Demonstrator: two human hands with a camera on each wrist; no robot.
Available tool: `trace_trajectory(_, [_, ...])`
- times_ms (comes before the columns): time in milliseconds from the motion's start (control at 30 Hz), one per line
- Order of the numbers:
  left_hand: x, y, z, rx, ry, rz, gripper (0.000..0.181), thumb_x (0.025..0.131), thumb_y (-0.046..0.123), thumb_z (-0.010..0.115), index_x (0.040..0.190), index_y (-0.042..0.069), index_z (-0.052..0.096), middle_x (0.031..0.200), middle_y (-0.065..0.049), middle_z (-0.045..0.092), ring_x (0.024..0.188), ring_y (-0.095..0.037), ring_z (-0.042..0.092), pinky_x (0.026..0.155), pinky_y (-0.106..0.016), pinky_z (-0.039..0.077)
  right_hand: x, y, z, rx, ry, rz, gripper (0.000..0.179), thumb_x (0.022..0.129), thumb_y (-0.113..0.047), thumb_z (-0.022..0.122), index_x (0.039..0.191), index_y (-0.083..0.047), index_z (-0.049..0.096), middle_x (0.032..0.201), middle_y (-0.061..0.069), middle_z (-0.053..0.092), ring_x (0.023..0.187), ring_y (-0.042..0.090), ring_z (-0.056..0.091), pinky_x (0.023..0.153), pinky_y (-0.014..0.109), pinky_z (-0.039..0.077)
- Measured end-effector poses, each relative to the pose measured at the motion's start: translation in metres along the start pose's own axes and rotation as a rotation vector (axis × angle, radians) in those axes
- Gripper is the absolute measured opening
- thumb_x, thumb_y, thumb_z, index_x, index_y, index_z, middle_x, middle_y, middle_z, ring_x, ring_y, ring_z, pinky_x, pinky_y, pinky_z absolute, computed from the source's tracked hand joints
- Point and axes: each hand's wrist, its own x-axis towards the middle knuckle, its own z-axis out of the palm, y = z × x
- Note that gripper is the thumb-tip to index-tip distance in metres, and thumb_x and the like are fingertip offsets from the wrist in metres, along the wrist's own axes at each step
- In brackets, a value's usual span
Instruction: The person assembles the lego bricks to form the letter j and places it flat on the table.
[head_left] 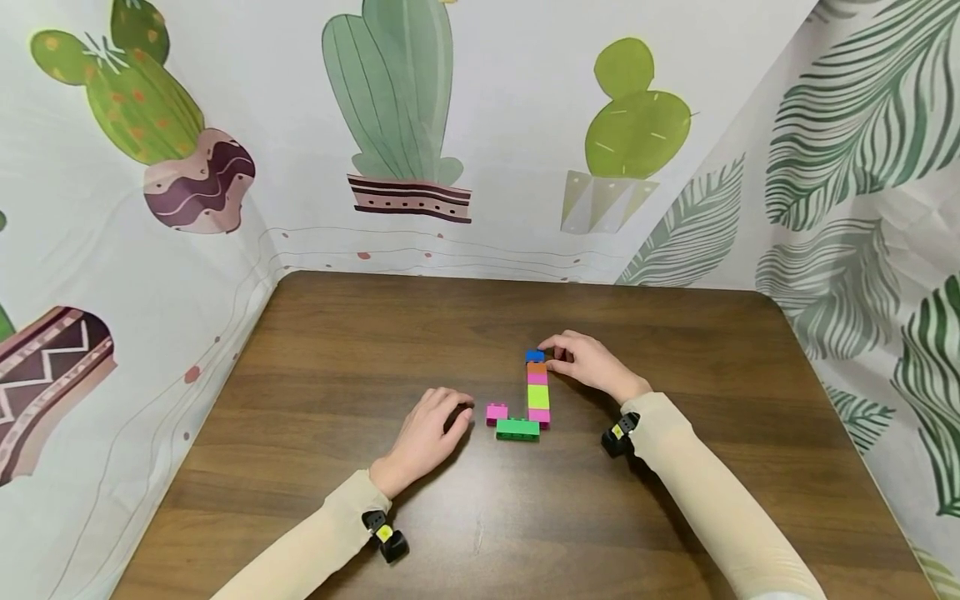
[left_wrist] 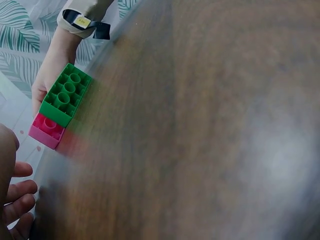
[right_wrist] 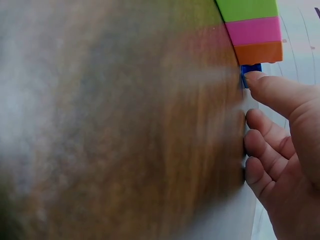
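My right hand [head_left: 588, 360] is at the far end of a row of toy building bricks. Its thumb and index finger pinch the blue brick [head_left: 535, 356]; in the right wrist view the thumb tip overlaps this brick [right_wrist: 245, 75] and the index finger is hidden. Toward me follow an orange brick [head_left: 536, 367], a pink one [head_left: 537, 378], a yellow-green one [head_left: 537, 397] and another pink one [head_left: 539, 415]. A green brick [head_left: 517, 430] lies crosswise at the near end, a pink brick [head_left: 497, 413] at its left. Left of that, my left hand [head_left: 429, 433] rests with loosely bent fingers, holding nothing.
The bricks lie near the middle of a brown wooden table [head_left: 337, 333]. Behind it hangs a white cloth [head_left: 517, 125] printed with cacti and leaves. Each wrist carries a small black camera, one on the left [head_left: 392, 546] and one on the right [head_left: 617, 442].
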Motion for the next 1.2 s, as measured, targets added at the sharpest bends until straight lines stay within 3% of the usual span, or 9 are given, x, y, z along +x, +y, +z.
trace_trajectory(567, [0.0007, -0.0034, 0.0033, 0.021, 0.003, 0.013, 0.020, 0.105, 0.024, 0.062, 0.117, 0.013, 0.074, 0.112, -0.001, 0.071, 0.101, -0.022, 0.061, 0.087, -0.041, 0.052, -0.0006, 0.0019, 0.0025, -0.008, 0.018, -0.031, 0.034, 0.095, -0.016, 0.077, 0.128, -0.013, 0.071, 0.090, -0.002, 0.058, 0.077, 0.014, 0.052, 0.068, 0.032, 0.046])
trace_trajectory(900, [0.0019, -0.0024, 0.0035, 0.023, 0.014, 0.014, 0.020, 0.104, 0.023, 0.063, 0.116, 0.013, 0.074, 0.111, -0.002, 0.071, 0.101, -0.023, 0.061, 0.087, -0.042, 0.052, 0.0001, 0.0004, 0.0021, -0.008, 0.025, -0.006, 0.027, 0.095, -0.017, 0.078, 0.121, -0.014, 0.074, 0.089, -0.003, 0.059, 0.077, 0.013, 0.053, 0.069, 0.032, 0.046])
trace_trajectory(1200, [0.0027, -0.0003, 0.0033, 0.020, 0.006, 0.004, 0.020, 0.103, 0.022, 0.063, 0.116, 0.012, 0.074, 0.112, -0.003, 0.071, 0.102, -0.023, 0.061, 0.088, -0.042, 0.052, 0.0004, -0.0004, 0.0019, -0.027, 0.028, 0.005, 0.030, 0.095, -0.017, 0.077, 0.125, -0.013, 0.073, 0.088, -0.003, 0.058, 0.075, 0.013, 0.052, 0.069, 0.032, 0.045])
